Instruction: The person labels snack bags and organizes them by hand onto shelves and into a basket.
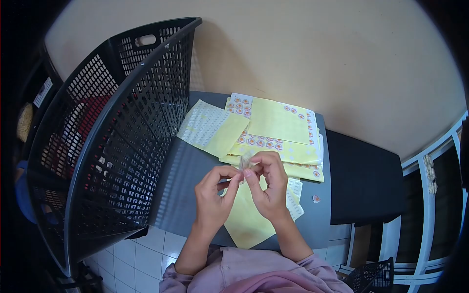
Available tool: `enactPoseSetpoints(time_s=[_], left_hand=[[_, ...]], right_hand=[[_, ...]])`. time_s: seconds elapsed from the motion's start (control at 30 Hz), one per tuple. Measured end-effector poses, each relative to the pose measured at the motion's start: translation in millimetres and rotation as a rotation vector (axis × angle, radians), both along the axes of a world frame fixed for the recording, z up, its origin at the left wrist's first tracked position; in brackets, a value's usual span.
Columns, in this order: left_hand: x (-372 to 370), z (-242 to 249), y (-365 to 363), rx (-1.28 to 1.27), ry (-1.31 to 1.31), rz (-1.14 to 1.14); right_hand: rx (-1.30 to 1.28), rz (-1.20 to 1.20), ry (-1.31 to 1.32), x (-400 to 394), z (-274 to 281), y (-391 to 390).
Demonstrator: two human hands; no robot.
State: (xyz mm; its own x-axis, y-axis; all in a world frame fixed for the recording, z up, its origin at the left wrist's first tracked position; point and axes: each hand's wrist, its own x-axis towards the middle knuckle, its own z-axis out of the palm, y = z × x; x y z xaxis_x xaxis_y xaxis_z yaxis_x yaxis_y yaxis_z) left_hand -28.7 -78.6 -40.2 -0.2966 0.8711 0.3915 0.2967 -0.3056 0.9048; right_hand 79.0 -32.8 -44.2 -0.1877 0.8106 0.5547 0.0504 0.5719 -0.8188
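Observation:
Close over the table, both my hands meet at a small, clear, crinkled plastic piece (245,159). My left hand (213,195) pinches its lower edge between thumb and fingertips. On the other side, my right hand (268,185) grips it with thumb and bent index finger. Below them lies a yellow sheet (248,222), partly over a white sheet with rows of small printed labels (294,200). Beyond the hands is a stack of sticker sheets (264,142) with round orange designs and yellow backing. A pale label sheet (201,125), partly yellow, lies left of the stack.
A tall black perforated basket (141,64) stands along the left of the grey table (183,195). One loose sticker (316,198) rests near the table's right edge. To the right are a black surface (364,176) and a white frame (426,205); a beige wall (312,53) rises behind.

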Motion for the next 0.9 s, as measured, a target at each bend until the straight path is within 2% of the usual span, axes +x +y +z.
enactPoseSetpoints(time_s=[0.07,0.1,0.17,0.27,0.37,0.57,0.73,0.9], left_hand=[[-1,-11,3,-0.026,-0.344,-0.082],[-2,-15,4,-0.029,-0.343,-0.083],[-3,-24,7,-0.024,-0.545,-0.205],[-5,-28,9,-0.054,-0.555,-0.188],[-3,-31,9,-0.028,-0.552,-0.178],[2,-32,7,-0.057,-0.618,-0.192],[1,-33,0,-0.067,-0.481,-0.202],[-2,-29,-4,-0.065,-0.431,-0.226]], right_hand=[[-0.061,-0.022,0.047,3,-1,-1],[-0.106,0.028,0.033,5,-5,-1],[-0.155,0.076,0.018,7,-13,-2],[-0.112,0.138,0.013,7,-18,-7],[-0.061,-0.001,0.019,6,-11,-14],[-0.179,0.060,0.144,9,-13,-18],[-0.505,0.073,0.224,16,-10,-18],[-0.501,0.081,0.253,13,-11,-18]])
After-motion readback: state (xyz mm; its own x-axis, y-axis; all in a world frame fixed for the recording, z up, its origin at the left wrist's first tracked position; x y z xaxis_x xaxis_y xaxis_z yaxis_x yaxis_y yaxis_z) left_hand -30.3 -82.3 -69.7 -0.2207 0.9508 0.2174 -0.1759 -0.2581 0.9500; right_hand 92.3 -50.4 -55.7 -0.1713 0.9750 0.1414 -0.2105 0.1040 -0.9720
